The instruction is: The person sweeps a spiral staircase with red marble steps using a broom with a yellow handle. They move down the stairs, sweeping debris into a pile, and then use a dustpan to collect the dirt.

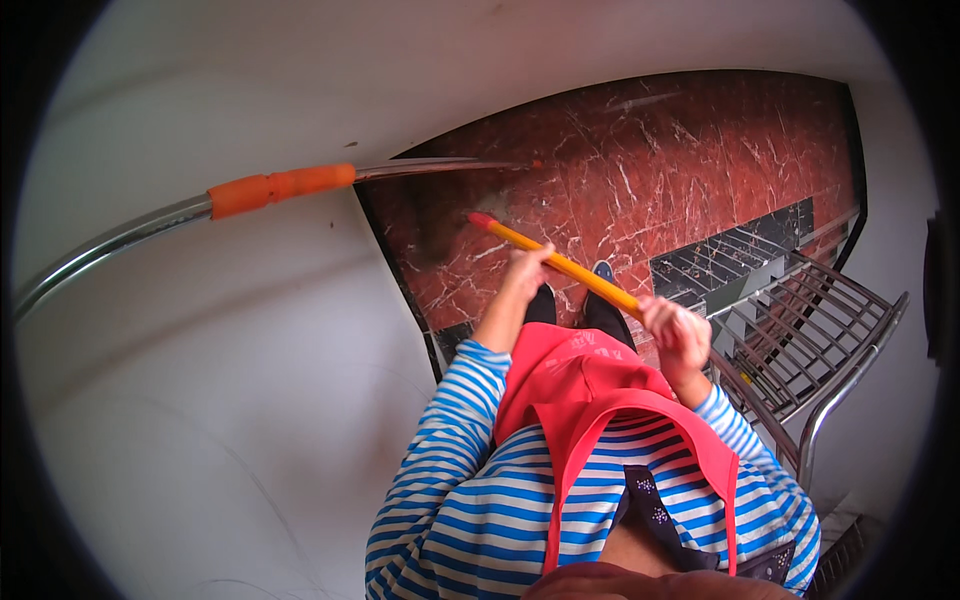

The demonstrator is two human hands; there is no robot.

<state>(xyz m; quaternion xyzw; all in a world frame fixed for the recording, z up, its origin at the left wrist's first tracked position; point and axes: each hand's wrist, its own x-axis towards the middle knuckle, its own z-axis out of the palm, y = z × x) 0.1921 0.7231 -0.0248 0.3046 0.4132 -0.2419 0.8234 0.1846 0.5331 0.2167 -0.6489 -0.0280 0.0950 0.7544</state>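
A yellow pole (592,283) with a red tip runs slantwise across the view, before the person's red apron (577,360). My left hand (527,271) grips it a short way below the red tip. Farther down the pole, my right hand (677,330) is closed around it. What lies at the pole's lower end, beyond the right hand, is hidden. The red tip is over the red marble-patterned floor (622,172). Both shoes show partly under the pole.
A metal handrail or pole with an orange sleeve (281,187) crosses the upper left, near the white wall (187,322). At the right stands a metal slatted rack (806,330). A dark strip with metal bars (731,251) lies beside it.
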